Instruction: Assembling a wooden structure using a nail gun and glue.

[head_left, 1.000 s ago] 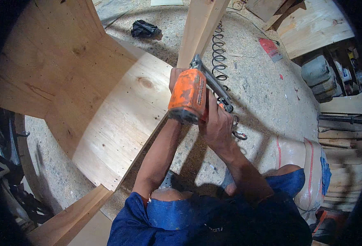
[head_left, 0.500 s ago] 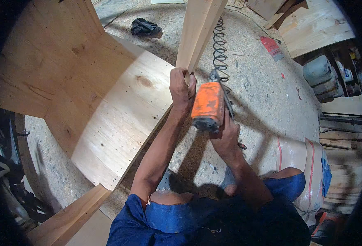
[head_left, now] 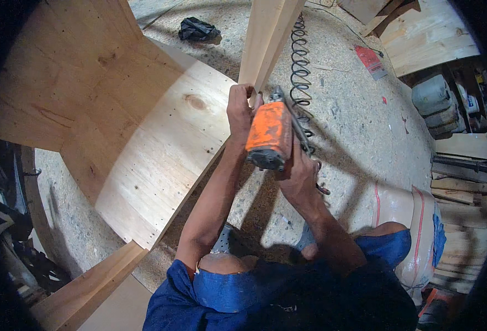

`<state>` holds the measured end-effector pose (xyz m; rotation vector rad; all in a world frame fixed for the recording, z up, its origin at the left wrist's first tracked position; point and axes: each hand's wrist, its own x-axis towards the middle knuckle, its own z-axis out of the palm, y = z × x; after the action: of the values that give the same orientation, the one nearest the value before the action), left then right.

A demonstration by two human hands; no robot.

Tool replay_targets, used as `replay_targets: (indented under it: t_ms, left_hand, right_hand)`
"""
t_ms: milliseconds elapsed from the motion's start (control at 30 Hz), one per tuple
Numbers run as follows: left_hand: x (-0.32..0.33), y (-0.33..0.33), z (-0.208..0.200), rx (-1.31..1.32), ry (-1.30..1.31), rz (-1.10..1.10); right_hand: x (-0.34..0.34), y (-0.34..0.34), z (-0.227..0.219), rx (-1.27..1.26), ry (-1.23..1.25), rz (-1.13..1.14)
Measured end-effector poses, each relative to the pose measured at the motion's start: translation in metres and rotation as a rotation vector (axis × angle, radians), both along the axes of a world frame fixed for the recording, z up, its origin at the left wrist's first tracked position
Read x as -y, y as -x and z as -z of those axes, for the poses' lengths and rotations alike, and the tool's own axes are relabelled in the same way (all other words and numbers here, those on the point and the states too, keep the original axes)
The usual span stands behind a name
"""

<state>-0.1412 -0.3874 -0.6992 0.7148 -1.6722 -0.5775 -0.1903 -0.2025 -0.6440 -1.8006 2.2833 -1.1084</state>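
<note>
My left hand (head_left: 241, 109) is closed round the near end of a long pale wooden leg (head_left: 265, 44), where it meets the corner of a wooden panel (head_left: 171, 138). Dark nail or screw marks dot that panel. In my right hand (head_left: 301, 182) is an orange and black air nailer (head_left: 269, 132), its nose pointing away from me, beside my left hand and the leg's end. The nailer's body hides part of my right fingers. Another wooden leg (head_left: 97, 278) joins the panel's near corner at the lower left.
A coiled air hose (head_left: 298, 66) runs over the speckled floor behind the nailer. A black plastic bag (head_left: 198, 29) lies at the far side. To the right are a red packet (head_left: 370, 60), a pale sack (head_left: 398, 215), stacked boards (head_left: 464, 237) and plastic containers (head_left: 431, 96).
The nailer in my right hand has shifted left and slightly away, closer to the left hand. My left hand stays on the leg's end.
</note>
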Motion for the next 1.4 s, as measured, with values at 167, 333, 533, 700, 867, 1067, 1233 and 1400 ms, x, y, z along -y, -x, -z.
replay_targets:
  t_ms: [167, 333, 533, 700, 867, 1067, 1233, 1400]
  left_hand:
    - [-0.01, -0.013, -0.007, -0.064, -0.238, 0.185]
    - [-0.016, -0.015, -0.011, 0.182, -0.053, 0.072]
    - [-0.009, -0.015, -0.009, 0.198, 0.042, 0.111]
    - [-0.01, -0.019, -0.004, 0.105, -0.102, 0.165]
    - [-0.007, -0.017, 0.006, 0.301, -0.014, 0.096]
    - [0.015, -0.018, 0.033, 0.423, 0.147, -0.087]
    - [0.029, -0.034, 0.028, 0.443, -0.101, 0.147]
    - [0.036, -0.068, -0.026, 0.151, -0.407, 0.135]
  right_hand:
    - [0.014, -0.019, -0.006, 0.017, -0.052, -0.07]
    - [0.025, -0.023, -0.003, 0.024, -0.052, -0.087]
    - [0.027, -0.023, 0.004, 0.028, -0.023, -0.066]
    - [0.027, -0.024, 0.003, 0.007, -0.111, -0.029]
    - [0.02, -0.021, 0.002, -0.009, -0.055, -0.074]
    - [-0.008, 0.0, 0.022, 0.083, -0.066, 0.199]
    - [-0.018, 0.015, 0.04, 0.266, -0.23, 0.4]
    - [-0.014, -0.001, 0.046, 0.226, -0.313, 0.321]
